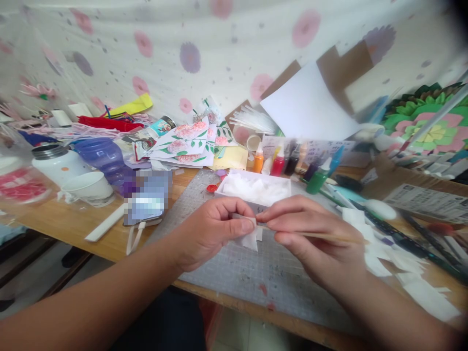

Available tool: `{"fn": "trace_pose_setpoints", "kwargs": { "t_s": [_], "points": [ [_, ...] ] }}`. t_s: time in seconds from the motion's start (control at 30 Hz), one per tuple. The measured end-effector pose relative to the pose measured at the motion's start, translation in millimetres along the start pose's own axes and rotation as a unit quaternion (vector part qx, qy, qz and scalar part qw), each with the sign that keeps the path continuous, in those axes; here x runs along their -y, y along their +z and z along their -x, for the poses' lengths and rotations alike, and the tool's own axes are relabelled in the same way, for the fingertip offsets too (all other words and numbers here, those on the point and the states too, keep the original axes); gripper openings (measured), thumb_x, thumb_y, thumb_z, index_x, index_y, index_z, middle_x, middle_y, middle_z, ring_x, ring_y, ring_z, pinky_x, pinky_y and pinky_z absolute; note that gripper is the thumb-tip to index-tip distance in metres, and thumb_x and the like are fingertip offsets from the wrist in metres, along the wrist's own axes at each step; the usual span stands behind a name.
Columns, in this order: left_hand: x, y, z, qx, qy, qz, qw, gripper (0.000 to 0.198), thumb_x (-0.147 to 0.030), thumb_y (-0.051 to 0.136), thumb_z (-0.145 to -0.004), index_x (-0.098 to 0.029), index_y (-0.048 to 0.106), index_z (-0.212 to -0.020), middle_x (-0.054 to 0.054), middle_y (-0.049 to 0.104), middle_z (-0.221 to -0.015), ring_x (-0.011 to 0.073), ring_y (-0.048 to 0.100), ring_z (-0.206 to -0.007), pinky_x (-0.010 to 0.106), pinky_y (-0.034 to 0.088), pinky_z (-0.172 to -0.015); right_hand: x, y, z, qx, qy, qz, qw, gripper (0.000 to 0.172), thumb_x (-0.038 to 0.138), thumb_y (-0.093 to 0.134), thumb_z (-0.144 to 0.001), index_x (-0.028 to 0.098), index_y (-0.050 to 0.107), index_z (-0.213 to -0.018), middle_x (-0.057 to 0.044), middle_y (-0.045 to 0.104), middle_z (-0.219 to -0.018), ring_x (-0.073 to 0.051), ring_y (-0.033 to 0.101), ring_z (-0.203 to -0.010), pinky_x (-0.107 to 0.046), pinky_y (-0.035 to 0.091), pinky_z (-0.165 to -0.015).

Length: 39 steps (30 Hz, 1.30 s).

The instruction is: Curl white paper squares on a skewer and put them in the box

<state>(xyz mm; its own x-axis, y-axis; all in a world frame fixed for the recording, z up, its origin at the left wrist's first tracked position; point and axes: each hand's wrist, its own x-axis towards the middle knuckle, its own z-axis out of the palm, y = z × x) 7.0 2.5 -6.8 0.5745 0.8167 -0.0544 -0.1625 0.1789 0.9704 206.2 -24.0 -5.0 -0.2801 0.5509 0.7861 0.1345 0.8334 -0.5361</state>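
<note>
My left hand [226, 229] pinches a small piece of white paper [248, 240] between thumb and fingers; whether it is tissue or cloth I cannot tell. Close beside it, my right hand [314, 234] is closed round a thin wooden stick [329, 237], its tip near the white piece and partly hidden by my fingers. Both hands are above a grey cutting mat [270, 278]. Just behind them stands a white box [252, 195] filled with fluffy white material [252, 185].
Paint bottles, one orange [258, 160] and one green [319, 178], stand behind the box. White paper strips [380, 248] lie at right near a cardboard box [427, 190]. A phone [148, 197], a white cup [89, 189] and flower pictures [190, 141] are at left.
</note>
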Motion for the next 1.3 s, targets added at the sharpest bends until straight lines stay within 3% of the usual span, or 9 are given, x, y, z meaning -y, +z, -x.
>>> {"fn": "trace_pose_setpoints", "kwargs": {
  "t_s": [0.4,0.6,0.67,0.77,0.83,0.93,1.03,1.17,1.3],
  "points": [
    [1,-0.9,2,-0.034,0.028,-0.079,0.996,0.033,-0.034,0.08,-0.072,-0.02,0.054,-0.088,-0.006,0.056,-0.064,0.0087,0.048,-0.058,0.021,0.036,-0.056,2,2,-2,-0.005,-0.004,0.024,1.0,0.014,0.01,0.064,-0.087,0.019,0.072,-0.095,-0.006,0.073,-0.087,-0.016,0.07,-0.082,-0.029,0.06,-0.072],
    [-3,1.7,1,-0.054,0.073,-0.158,0.983,0.023,-0.028,0.071,-0.079,-0.02,0.052,-0.088,-0.006,0.055,-0.067,0.0092,0.049,-0.059,0.021,0.037,-0.055,1,3,-1,-0.02,0.0,0.034,0.999,0.016,0.008,0.065,-0.086,0.02,0.071,-0.094,-0.006,0.073,-0.088,-0.016,0.07,-0.081,-0.03,0.059,-0.071],
    [-4,2.1,1,-0.093,0.151,-0.219,0.96,0.014,-0.024,0.066,-0.082,-0.02,0.053,-0.086,-0.003,0.058,-0.077,0.0111,0.054,-0.069,0.024,0.042,-0.063,1,3,0,-0.027,0.002,0.043,0.999,0.018,0.007,0.065,-0.085,0.021,0.072,-0.095,-0.006,0.072,-0.088,-0.016,0.07,-0.082,-0.03,0.059,-0.072],
    [-8,3.5,4,-0.168,0.27,-0.338,0.886,0.008,-0.018,0.059,-0.084,-0.019,0.055,-0.077,-0.002,0.056,-0.076,0.0116,0.053,-0.072,0.025,0.043,-0.069,0,3,1,-0.036,-0.001,0.049,0.998,0.02,0.005,0.065,-0.085,0.02,0.072,-0.096,-0.007,0.072,-0.09,-0.017,0.07,-0.084,-0.03,0.059,-0.074],
    [-10,6.3,7,-0.159,0.274,-0.4,0.86,0.014,-0.017,0.057,-0.084,-0.018,0.056,-0.07,-0.004,0.053,-0.066,0.0103,0.049,-0.063,0.024,0.041,-0.062,0,4,2,-0.036,-0.005,0.046,0.998,0.02,0.004,0.065,-0.084,0.018,0.072,-0.097,-0.007,0.072,-0.093,-0.017,0.07,-0.085,-0.03,0.059,-0.075],
    [-13,12.2,10,-0.115,0.231,-0.436,0.862,0.012,-0.019,0.061,-0.082,-0.017,0.06,-0.07,-0.004,0.058,-0.063,0.0098,0.052,-0.059,0.023,0.041,-0.058,1,4,3,-0.03,-0.009,0.045,0.998,0.02,0.004,0.066,-0.083,0.017,0.072,-0.098,-0.008,0.072,-0.094,-0.016,0.07,-0.085,-0.028,0.059,-0.074],
    [-14,16.7,11,-0.133,0.221,-0.451,0.854,0.006,-0.02,0.067,-0.076,-0.017,0.062,-0.073,-0.003,0.063,-0.066,0.0112,0.057,-0.063,0.023,0.044,-0.059,2,4,3,-0.033,-0.01,0.054,0.998,0.018,0.005,0.067,-0.083,0.016,0.072,-0.096,-0.008,0.072,-0.092,-0.016,0.07,-0.085,-0.027,0.059,-0.074],
    [-15,20.2,17,-0.217,0.296,-0.483,0.795,0.015,-0.016,0.063,-0.077,-0.019,0.054,-0.066,-0.004,0.054,-0.06,0.0101,0.051,-0.056,0.023,0.042,-0.056,1,5,3,-0.042,-0.008,0.072,0.996,0.017,0.006,0.067,-0.084,0.017,0.073,-0.095,-0.008,0.073,-0.092,-0.017,0.071,-0.084,-0.028,0.059,-0.074],
    [-15,23.0,22,-0.159,0.327,-0.519,0.774,0.02,-0.018,0.062,-0.081,-0.02,0.057,-0.063,-0.005,0.053,-0.052,0.0085,0.047,-0.048,0.022,0.038,-0.051,0,5,3,-0.061,-0.008,0.077,0.995,0.02,0.006,0.066,-0.084,0.02,0.072,-0.096,-0.007,0.073,-0.09,-0.018,0.071,-0.084,-0.03,0.06,-0.073]
  ]
}}
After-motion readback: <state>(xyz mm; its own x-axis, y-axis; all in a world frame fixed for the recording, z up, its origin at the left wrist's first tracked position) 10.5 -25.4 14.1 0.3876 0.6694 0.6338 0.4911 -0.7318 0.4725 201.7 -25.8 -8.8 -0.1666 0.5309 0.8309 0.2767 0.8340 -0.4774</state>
